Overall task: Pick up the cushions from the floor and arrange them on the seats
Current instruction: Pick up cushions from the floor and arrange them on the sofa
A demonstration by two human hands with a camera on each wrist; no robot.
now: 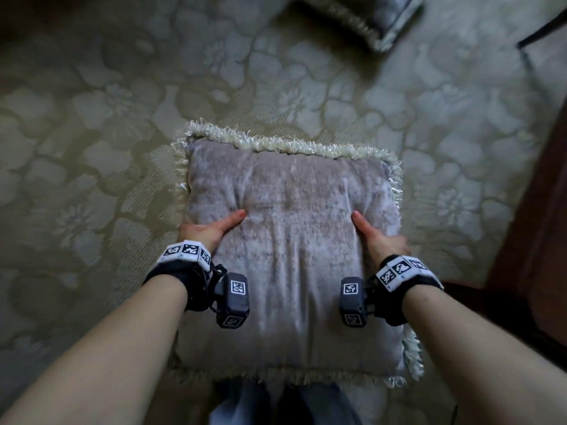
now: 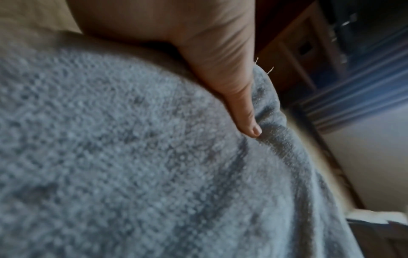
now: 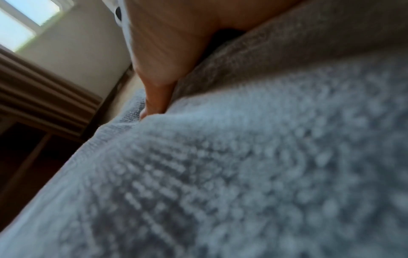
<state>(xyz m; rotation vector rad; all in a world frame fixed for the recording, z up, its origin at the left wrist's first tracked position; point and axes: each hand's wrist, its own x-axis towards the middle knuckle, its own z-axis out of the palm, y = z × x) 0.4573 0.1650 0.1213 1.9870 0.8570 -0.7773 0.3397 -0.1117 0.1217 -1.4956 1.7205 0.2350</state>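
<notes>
A square grey cushion [image 1: 288, 240] with a pale fringe is held flat in front of me above the patterned carpet. My left hand [image 1: 211, 230] grips its left edge, thumb pressed on top, the fingers hidden underneath. My right hand [image 1: 379, 236] grips the right edge the same way. In the left wrist view the thumb [image 2: 240, 104] digs into the grey cushion [image 2: 132, 157]. The right wrist view shows the thumb [image 3: 156, 83] sunk in the cushion fabric [image 3: 243, 174]. A second fringed cushion [image 1: 371, 16] lies on the carpet at the top of the head view.
Pale floral carpet [image 1: 107, 133] covers the floor all round. Dark wooden furniture [image 1: 537, 240] stands close on the right. A dark thin leg or frame [image 1: 534, 35] shows at the top right. My legs [image 1: 276, 406] are below the cushion.
</notes>
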